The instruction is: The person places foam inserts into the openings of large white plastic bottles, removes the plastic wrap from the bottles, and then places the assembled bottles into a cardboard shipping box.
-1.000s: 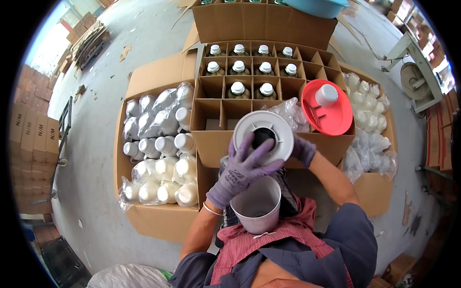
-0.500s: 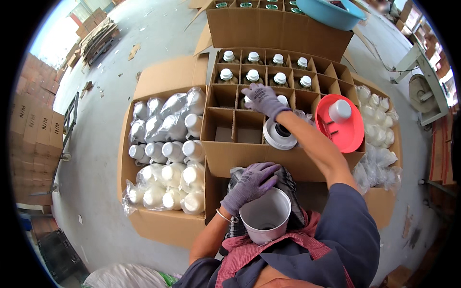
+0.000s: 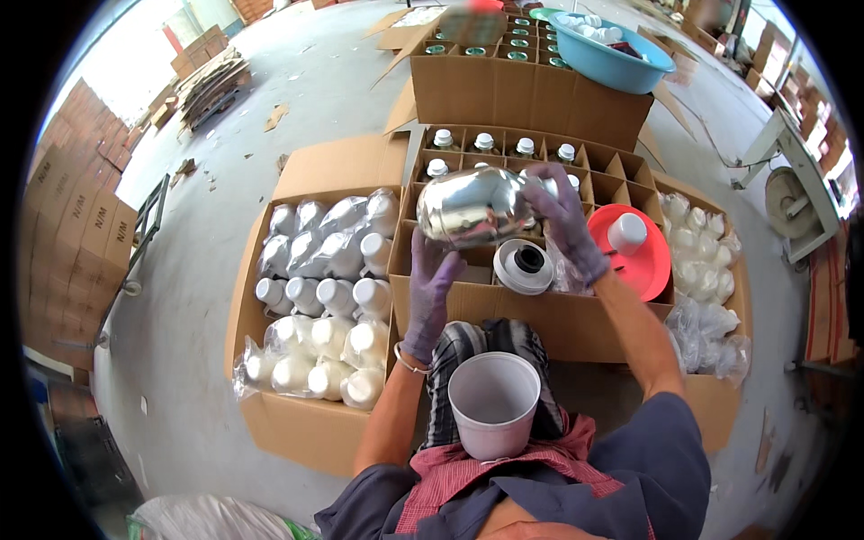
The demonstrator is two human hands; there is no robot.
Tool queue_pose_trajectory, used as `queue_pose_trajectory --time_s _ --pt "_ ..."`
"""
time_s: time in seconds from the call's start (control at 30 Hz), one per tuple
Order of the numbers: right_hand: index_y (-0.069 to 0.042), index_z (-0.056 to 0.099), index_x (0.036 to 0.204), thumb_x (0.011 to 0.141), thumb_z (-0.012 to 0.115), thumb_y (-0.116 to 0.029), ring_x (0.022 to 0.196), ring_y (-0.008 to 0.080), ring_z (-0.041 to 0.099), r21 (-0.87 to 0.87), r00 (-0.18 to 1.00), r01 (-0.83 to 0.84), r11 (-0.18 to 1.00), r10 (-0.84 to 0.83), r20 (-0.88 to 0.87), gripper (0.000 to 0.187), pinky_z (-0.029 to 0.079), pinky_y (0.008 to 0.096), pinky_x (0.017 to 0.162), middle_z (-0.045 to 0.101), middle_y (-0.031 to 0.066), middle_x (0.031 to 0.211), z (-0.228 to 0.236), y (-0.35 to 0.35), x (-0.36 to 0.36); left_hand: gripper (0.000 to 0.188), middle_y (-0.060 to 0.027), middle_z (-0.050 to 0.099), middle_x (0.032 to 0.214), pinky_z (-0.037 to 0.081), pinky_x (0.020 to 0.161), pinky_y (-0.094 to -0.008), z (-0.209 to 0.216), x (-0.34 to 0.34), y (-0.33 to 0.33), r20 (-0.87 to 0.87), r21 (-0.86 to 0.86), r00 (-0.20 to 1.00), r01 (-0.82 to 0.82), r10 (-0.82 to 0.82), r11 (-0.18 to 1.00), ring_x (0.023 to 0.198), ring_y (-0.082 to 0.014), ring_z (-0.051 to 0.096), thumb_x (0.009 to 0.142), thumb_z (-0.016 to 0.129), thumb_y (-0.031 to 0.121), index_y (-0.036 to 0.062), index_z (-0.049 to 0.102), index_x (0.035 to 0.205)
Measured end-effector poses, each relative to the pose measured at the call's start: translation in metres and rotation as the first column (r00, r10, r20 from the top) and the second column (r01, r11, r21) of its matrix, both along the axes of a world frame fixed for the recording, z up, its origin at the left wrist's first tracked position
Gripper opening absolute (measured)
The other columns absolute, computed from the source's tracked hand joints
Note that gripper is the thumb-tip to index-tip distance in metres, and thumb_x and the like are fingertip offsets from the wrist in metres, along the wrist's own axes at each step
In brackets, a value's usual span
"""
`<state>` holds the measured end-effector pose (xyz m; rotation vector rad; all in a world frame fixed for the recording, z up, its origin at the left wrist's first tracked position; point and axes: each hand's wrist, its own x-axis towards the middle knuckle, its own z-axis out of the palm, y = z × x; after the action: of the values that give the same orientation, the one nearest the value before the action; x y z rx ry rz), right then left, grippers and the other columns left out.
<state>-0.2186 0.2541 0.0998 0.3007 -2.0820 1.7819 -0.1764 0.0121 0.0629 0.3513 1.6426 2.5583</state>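
Note:
A shiny silver flask liner (image 3: 472, 209) lies nearly sideways in the air above the divided carton (image 3: 540, 315). My right hand (image 3: 569, 225), in a purple-grey glove, grips it at its white-capped neck end. Beneath the liner's rounded end is my left hand (image 3: 429, 297), also gloved, with thumb and fingers apart; I cannot tell whether it touches the liner. White-capped liners (image 3: 484, 142) stand in the carton's far cells. A white round part with a black centre (image 3: 525, 265) sits on the carton's near side. Between my thighs stands an open light-grey tub (image 3: 493, 400).
To the left is a carton of plastic-wrapped white containers (image 3: 337, 297). A red basin (image 3: 643, 261) holding a white cup (image 3: 627, 233) rests at the carton's right. Bagged white parts (image 3: 702, 225) fill another box. Behind, a blue basin (image 3: 621, 72) sits on a further carton (image 3: 531, 94).
My right hand has lifted the silver liner out of its cell. My left hand has moved from beside the tub up to the liner's other end. The view has shifted slightly.

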Motion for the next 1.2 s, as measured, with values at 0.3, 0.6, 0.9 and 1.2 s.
queue_pose_trajectory --time_s 0.3,0.6,0.9,1.2 --pt "-0.006 0.049 0.125 0.098 0.048 -0.025 0.107 0.0169 0.058 -0.704 0.994 -0.099 0.703 0.103 -0.037 0.033 0.050 0.0331 0.090 0.058 0.0074 0.117 -0.048 -0.004 0.098 0.085 -0.0131 0.020 0.156 0.039 0.105 -0.0358 0.063 0.047 -0.013 -0.177 -0.211 0.980 0.056 -0.094 0.976 0.134 -0.0260 0.037 0.087 0.063 0.006 0.0109 0.011 0.154" --pt "-0.004 0.045 0.124 0.088 0.064 -0.014 0.114 0.0196 0.049 0.083 0.975 -0.106 0.991 0.120 -0.185 0.042 0.041 0.0342 0.100 0.048 0.0109 0.123 -0.038 -0.047 0.164 0.072 -0.0138 0.047 0.136 0.041 0.101 -0.0315 0.087 0.029 -0.045 -0.116 -0.484 0.979 0.093 -0.169 0.870 0.124 -0.0192 0.046 0.083 0.067 0.030 0.0001 0.038 0.142" --pt "-0.002 0.042 0.137 0.089 0.064 -0.027 0.121 0.0261 0.046 0.047 0.972 -0.206 0.977 0.198 0.129 0.058 0.034 0.0370 0.106 0.046 0.0154 0.129 -0.094 -0.049 0.276 0.080 -0.0159 0.052 0.131 0.039 0.106 -0.0344 -0.004 0.110 -0.107 0.017 -0.718 0.933 0.261 -0.359 0.645 0.126 -0.0242 0.048 0.072 0.083 0.026 -0.0035 0.044 0.135" --pt "0.002 0.038 0.140 0.097 0.045 -0.052 0.130 0.0303 0.041 0.007 0.952 -0.290 0.957 0.288 0.103 0.069 0.028 0.0370 0.111 0.044 0.0188 0.136 -0.046 -0.088 0.273 0.070 -0.0132 0.043 0.143 0.042 0.104 -0.0397 -0.127 0.224 -0.165 -0.040 -0.642 0.979 0.129 -0.201 0.756 0.124 -0.0222 0.050 0.089 0.067 0.016 0.0045 0.028 0.145"
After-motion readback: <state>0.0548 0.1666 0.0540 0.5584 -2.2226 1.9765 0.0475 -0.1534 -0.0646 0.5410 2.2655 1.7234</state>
